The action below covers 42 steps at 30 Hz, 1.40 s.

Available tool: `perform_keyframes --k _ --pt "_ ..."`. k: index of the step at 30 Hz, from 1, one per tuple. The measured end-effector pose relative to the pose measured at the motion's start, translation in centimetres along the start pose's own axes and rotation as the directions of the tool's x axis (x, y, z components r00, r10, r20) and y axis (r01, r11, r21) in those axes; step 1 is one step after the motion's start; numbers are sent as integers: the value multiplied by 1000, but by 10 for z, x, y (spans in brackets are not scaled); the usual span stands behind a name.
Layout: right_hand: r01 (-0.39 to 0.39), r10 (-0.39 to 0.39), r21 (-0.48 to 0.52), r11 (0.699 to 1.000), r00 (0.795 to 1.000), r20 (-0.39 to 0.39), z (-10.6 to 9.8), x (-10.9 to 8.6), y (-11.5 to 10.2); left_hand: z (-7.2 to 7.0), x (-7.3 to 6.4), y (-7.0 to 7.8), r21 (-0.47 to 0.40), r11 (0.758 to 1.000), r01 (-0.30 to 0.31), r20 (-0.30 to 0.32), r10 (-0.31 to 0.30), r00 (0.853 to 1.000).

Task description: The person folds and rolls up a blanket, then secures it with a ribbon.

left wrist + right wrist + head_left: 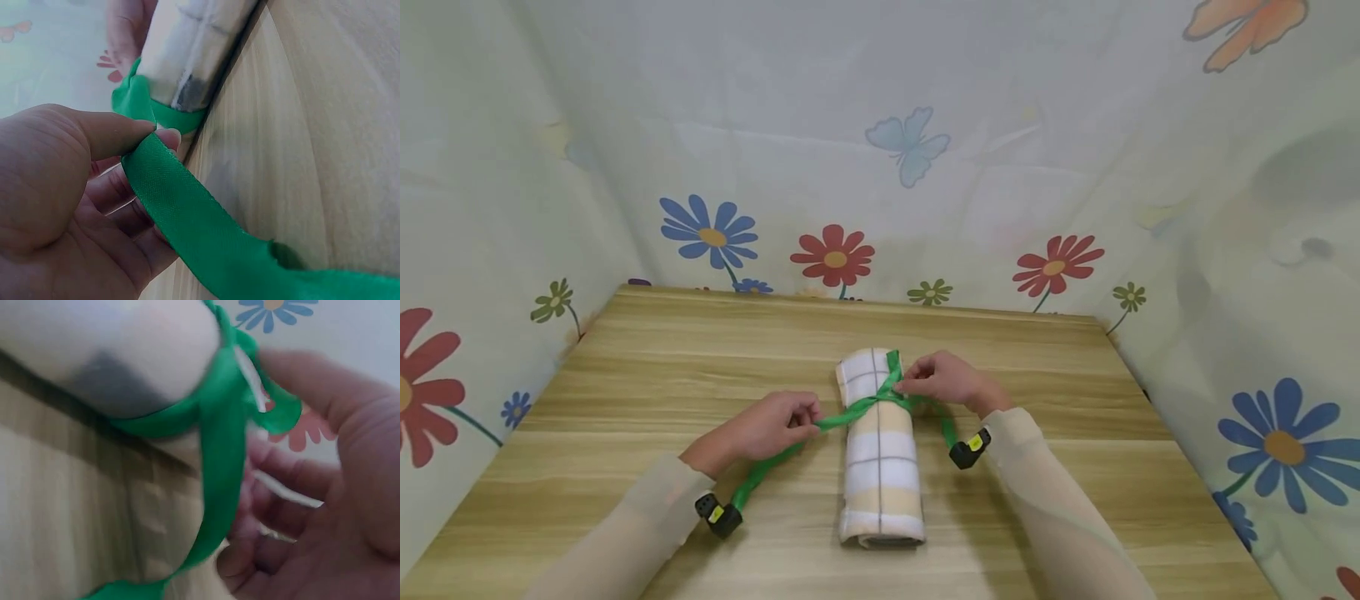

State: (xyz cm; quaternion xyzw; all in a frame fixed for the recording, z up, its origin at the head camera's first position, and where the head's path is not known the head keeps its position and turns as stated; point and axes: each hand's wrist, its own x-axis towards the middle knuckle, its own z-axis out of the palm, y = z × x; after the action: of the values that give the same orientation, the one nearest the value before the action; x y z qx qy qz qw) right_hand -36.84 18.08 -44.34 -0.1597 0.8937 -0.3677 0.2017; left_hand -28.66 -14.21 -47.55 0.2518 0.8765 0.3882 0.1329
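Observation:
A rolled towel (880,467), checked in white and beige with grey lines, lies lengthwise on the wooden table. A green ribbon (857,411) wraps its upper part and crosses over on top, where a short piece points up. Left of the roll, my left hand (775,423) pinches one length of ribbon between thumb and fingers, as the left wrist view shows; its tail (206,231) trails down to the table. On the other side my right hand (946,379) holds ribbon at the crossing, near a small loop (284,412). Another tail (222,450) hangs down beside that hand.
The pale wooden table (715,350) ends at the back against a cloth wall (790,150) printed with flowers and butterflies. Cloth also closes both sides. Small black devices (970,448) with yellow labels sit at both wrists.

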Motion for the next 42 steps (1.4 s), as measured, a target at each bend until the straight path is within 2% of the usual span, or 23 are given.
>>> perform_keyframes --k 2,4,10,13,17,20,21,23,27,31,34,35,36,37,38,39,40,42 --pt "48 -49 28 998 998 32 4 1 1 0 0 -1 -6 1000 2 4 -2 1000" --pt "69 -69 57 996 998 10 6 2 1 1 -1 -1 -10 1000 0 6 0 1000" --pt "14 -1 145 989 996 -92 6 4 1 0 -2 -3 -20 1000 -8 9 8 1000" --pt "-16 21 147 989 999 -34 7 4 1 0 -3 -5 -19 1000 -5 10 5 1000" --pt "4 -12 164 987 999 47 10 4 0 0 -3 -5 -19 1000 0 8 0 1000" --pt "19 -17 255 967 1000 -8 10 6 2 0 -4 -5 -26 1000 5 10 -4 1000" --pt "17 -7 304 953 999 -36 8 7 4 0 -4 -5 -34 999 7 14 -7 1000" --pt "12 29 430 903 996 -90 4 9 6 0 -5 -5 -59 998 17 22 -16 1000" --pt "27 76 660 751 989 -127 -8 12 10 0 -8 -5 -99 994 37 41 -33 999" --pt "45 92 781 623 987 -130 -19 11 14 2 -9 -5 -145 988 60 53 -53 997" --pt "73 85 817 572 985 -148 -25 8 17 3 -10 -6 -161 985 69 52 -61 997" --pt "85 81 822 563 984 -158 -26 8 17 3 -10 -6 -156 985 67 49 -60 997" --pt "93 78 819 567 983 -166 -26 8 18 3 -10 -6 -149 987 66 47 -59 997" --pt "99 74 805 585 982 -175 -26 7 18 2 -10 -6 -144 987 66 44 -60 997" --pt "94 80 779 620 980 -182 -26 6 18 2 -11 -6 -138 988 67 42 -61 997" --pt "79 91 731 677 977 -190 -25 4 18 2 -11 -6 -131 989 65 39 -61 997" --pt "49 115 661 749 972 -203 -24 2 17 2 -11 -5 -129 989 68 38 -64 997" --pt "-48 168 455 889 959 -227 -21 -4 15 2 -11 -4 -127 989 73 38 -69 997"
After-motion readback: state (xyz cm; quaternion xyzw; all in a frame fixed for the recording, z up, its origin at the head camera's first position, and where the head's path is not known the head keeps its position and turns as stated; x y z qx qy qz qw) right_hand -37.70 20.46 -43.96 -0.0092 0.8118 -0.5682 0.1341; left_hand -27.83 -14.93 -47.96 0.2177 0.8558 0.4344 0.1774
